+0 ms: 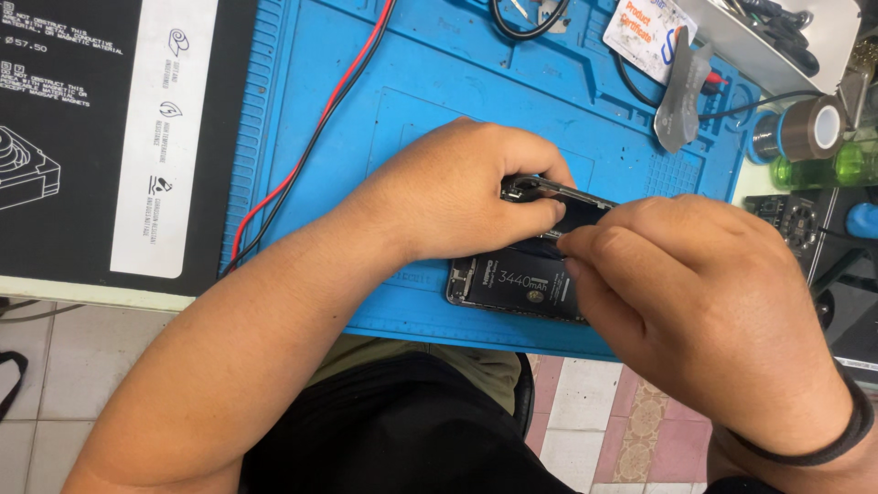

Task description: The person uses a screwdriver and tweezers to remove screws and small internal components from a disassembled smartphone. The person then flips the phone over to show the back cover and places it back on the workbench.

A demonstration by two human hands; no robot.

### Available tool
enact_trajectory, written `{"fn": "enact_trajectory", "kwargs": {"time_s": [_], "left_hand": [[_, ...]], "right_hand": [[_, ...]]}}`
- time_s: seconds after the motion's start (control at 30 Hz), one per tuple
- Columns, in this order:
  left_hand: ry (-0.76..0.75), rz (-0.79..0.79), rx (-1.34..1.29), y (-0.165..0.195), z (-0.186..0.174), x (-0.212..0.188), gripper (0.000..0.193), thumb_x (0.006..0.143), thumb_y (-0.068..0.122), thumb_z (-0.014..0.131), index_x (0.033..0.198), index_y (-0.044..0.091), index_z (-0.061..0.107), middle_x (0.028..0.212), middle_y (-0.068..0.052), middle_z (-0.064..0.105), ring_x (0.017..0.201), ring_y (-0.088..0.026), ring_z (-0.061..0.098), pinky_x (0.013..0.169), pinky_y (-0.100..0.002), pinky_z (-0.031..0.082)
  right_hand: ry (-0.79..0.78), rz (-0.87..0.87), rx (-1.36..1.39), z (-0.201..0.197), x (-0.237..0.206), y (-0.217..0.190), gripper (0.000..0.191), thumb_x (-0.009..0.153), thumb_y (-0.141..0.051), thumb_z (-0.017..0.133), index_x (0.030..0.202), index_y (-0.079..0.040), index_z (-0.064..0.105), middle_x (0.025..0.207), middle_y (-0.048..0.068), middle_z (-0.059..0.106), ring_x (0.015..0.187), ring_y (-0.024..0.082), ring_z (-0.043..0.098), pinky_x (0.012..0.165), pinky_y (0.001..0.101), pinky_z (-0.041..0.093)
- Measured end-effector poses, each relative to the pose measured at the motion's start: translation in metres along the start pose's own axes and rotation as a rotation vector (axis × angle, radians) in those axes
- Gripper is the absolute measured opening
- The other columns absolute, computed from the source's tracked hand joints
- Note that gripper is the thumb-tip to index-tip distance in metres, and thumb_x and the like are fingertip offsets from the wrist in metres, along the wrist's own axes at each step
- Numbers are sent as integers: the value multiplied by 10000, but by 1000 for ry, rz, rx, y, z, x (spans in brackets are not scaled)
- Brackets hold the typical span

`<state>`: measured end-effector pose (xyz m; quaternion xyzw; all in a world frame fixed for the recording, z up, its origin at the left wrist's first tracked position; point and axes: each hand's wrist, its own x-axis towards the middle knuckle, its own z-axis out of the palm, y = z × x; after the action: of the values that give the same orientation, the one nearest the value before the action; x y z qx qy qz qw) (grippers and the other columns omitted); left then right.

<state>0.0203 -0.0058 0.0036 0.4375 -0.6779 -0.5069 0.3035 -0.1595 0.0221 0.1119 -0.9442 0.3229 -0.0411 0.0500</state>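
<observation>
An opened smartphone (pixel 512 279) lies on a blue work mat (pixel 412 82), its black battery facing up. My left hand (pixel 457 187) closes over the phone's upper end, fingers curled on its metal frame. My right hand (pixel 695 293) comes in from the right with fingers pinched together on the phone's far edge, right beside the left fingertips. What the pinch holds is hidden. A black band circles my right wrist.
Red and black wires (pixel 320 119) cross the mat's left side. A black box with a white strip (pixel 155 137) lies left. Brown tape roll (pixel 814 128), green bottle (pixel 823 169), grey plastic tool (pixel 681 91), a card (pixel 645 32) and a tray (pixel 777 37) sit at the back right.
</observation>
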Motion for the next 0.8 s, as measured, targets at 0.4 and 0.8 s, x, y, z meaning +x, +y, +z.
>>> {"fn": "enact_trajectory", "kwargs": {"time_s": [0.4, 0.8], "left_hand": [[13, 25, 4, -2, -1, -1, 214, 818, 286, 721, 1000, 191, 783, 835, -8, 780, 764, -169, 749, 696, -325, 570], [-7, -2, 19, -3, -1, 2, 197, 816, 278, 734, 996, 214, 784, 882, -3, 791, 811, -172, 757, 732, -320, 580]], "right_hand": [[4, -16, 8, 1, 4, -3, 141, 778, -53, 769, 881, -34, 674, 800, 77, 645, 726, 281, 649, 630, 401, 500], [-232, 32, -131, 6, 6, -5, 323, 869, -230, 725, 1169, -115, 694, 830, 52, 571, 747, 267, 632, 651, 396, 520]]}}
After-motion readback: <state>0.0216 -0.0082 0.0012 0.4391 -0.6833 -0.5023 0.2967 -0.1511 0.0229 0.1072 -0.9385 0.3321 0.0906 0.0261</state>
